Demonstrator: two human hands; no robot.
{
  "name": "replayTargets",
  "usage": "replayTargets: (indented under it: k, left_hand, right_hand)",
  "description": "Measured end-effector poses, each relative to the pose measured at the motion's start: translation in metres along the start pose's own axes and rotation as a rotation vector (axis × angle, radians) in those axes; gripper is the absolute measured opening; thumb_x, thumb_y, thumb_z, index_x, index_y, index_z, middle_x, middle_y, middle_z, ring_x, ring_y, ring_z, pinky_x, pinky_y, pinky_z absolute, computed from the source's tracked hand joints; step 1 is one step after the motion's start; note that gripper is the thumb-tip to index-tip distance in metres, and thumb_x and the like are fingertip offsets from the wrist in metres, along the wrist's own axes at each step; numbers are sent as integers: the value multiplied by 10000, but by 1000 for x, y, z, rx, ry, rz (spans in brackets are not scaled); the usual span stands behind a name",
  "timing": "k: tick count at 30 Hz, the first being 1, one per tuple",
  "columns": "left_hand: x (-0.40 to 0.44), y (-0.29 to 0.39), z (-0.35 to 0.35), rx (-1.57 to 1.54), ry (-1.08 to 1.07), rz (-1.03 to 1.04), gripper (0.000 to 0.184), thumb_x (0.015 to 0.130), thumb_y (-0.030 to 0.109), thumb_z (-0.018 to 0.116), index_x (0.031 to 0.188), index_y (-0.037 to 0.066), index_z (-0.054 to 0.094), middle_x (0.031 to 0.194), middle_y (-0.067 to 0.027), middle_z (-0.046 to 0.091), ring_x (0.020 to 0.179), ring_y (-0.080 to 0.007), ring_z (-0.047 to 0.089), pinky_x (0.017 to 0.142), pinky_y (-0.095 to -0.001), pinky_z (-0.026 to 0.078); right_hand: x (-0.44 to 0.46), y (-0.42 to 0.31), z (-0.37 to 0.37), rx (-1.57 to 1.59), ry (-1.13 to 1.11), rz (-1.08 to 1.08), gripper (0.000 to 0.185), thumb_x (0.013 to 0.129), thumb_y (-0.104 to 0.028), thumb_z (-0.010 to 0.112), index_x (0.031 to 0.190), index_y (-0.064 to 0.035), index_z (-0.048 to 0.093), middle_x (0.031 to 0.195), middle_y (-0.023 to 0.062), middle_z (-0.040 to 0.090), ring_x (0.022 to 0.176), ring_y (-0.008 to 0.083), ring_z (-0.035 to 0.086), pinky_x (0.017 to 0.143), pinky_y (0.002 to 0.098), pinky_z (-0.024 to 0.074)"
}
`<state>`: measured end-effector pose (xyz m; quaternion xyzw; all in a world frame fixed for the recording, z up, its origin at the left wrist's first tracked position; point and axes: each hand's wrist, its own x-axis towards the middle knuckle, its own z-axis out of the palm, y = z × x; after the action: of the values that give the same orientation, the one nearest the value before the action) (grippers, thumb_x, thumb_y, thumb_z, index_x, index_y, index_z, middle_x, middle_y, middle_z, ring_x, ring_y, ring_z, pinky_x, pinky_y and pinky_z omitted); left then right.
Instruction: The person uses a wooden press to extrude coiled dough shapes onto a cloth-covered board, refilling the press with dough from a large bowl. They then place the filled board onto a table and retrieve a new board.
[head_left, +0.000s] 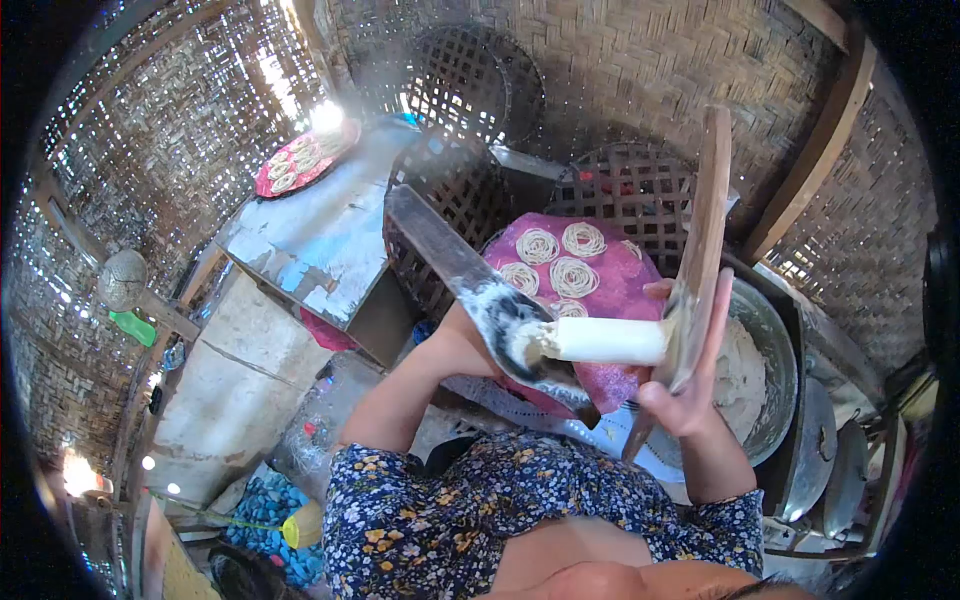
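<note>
Between my hands is a wooden hand press made of two boards. Its dark left board has a hole ringed with white dough residue. A smooth white cylinder spans the gap to the pale right board. My left hand holds the dark board from behind, its fingers mostly hidden. My right hand grips the pale board, thumb in front and fingers around its edge. Below the press lies a round tray covered in pink sheet, bearing several coiled noodle nests.
At right a metal basin holds pale dough. Woven baskets stand behind the tray. A blue-topped table at left carries another pink tray of noodle nests. Metal lids lean at far right. Woven walls surround the space.
</note>
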<state>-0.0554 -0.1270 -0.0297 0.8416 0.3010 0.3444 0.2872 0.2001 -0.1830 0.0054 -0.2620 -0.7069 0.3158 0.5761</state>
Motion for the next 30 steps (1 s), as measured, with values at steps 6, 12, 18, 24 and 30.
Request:
replayTargets:
  k: [6,12,18,24,30]
  left_hand:
    - [11,23,2,315,-24,-93,282,642,307,646,869,145,609,848,-79,613,851,-275,575,762,-374,440]
    - [20,24,15,391,47,69,385,607,322,688,939,160,580,912,-73,595,887,-271,560,774,-378,433]
    - [45,31,31,252,-107,-115,703,549,423,778,1137,154,503,1145,-80,529,1114,-248,461,965,-384,329]
    - [63,11,48,216,-81,-106,676,533,277,804,1117,103,513,1025,-82,591,954,-255,575,875,-372,426]
    - [71,20,-2,-1293,-203,188,930,586,215,803,1338,49,280,1336,-155,368,1198,-291,402,991,-423,339]
  right_hand:
    - [6,-5,-7,-572,-246,-441,1052,621,-306,785,1383,-83,95,1188,304,384,1010,425,474,799,464,427]
    - [12,-25,-4,-634,-312,-452,961,564,-264,817,1329,-195,239,1170,296,375,952,438,510,677,438,492]
    - [6,-16,-2,-706,-274,-363,967,540,-255,827,1323,-182,265,1193,289,358,982,444,504,690,435,501]
    - [9,-11,-24,-251,-280,379,1111,469,-365,837,1336,-26,232,1215,178,410,1046,306,484,899,417,382]
    - [-41,29,-61,628,-647,934,1136,418,-467,827,1290,28,294,1121,180,490,952,280,544,797,390,444]
